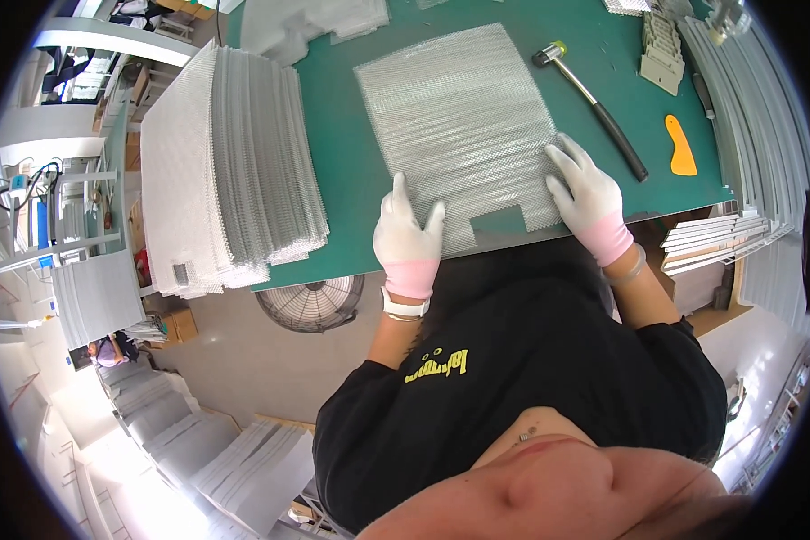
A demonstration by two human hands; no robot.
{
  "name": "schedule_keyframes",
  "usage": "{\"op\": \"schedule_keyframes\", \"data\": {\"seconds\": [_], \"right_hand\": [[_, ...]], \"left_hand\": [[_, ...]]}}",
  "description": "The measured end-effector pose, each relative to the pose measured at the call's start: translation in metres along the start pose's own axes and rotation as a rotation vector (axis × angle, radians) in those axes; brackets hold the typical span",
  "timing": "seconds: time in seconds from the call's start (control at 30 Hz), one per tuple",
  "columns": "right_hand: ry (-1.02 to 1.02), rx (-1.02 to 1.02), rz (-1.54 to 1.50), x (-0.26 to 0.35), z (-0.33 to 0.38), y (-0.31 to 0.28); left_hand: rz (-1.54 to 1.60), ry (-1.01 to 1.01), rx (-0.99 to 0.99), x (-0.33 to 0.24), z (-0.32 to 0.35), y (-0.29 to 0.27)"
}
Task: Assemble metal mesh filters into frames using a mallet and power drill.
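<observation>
A silvery metal mesh sheet [463,112] with a rectangular notch in its near edge lies flat on the green tabletop; whether it is one layer or several I cannot tell. My left hand [408,229], in a white glove with a pink cuff, is at its near left corner, thumb and forefinger apart. At the near right edge, my right hand [589,193] wears a matching glove. Its fingers are spread, and the tips touch the mesh. Neither hand visibly pinches it. To the right lies a hammer [594,103] with a black grip and a yellow-ended head.
A tall stack of mesh sheets [261,162] stands left on the green table [333,117]. An orange scraper [680,148], a beige slotted block [661,54] and a dark-handled tool [703,94] lie right. Long metal strips [756,108] line the right side. Below is a floor fan [310,304].
</observation>
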State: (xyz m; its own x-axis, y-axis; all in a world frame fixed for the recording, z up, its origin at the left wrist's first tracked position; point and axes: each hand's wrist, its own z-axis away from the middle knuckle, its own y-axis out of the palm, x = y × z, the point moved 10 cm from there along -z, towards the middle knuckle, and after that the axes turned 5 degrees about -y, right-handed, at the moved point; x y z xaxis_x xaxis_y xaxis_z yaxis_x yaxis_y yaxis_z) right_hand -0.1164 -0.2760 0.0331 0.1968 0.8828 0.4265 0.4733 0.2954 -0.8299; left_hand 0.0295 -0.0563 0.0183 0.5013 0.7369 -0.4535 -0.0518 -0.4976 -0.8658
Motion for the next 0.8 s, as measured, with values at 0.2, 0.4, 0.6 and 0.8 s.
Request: {"op": "schedule_keyframes", "data": {"seconds": [0.2, 0.4, 0.6, 0.8], "right_hand": [[0.136, 0.156, 0.117, -0.004, -0.010, -0.004], [-0.147, 0.182, 0.217, 0.030, -0.092, -0.027], [-0.189, 0.005, 0.130, 0.071, -0.291, 0.046], [0.205, 0.463, 0.250, 0.051, -0.387, 0.131]], "left_hand": [[-0.114, -0.223, 0.172, 0.008, -0.018, -0.003], [-0.248, 0.170, 0.210, 0.010, -0.017, 0.019], [-0.216, 0.184, 0.175, -0.001, -0.019, 0.011], [-0.156, 0.161, 0.215, 0.004, -0.020, 0.013]]}}
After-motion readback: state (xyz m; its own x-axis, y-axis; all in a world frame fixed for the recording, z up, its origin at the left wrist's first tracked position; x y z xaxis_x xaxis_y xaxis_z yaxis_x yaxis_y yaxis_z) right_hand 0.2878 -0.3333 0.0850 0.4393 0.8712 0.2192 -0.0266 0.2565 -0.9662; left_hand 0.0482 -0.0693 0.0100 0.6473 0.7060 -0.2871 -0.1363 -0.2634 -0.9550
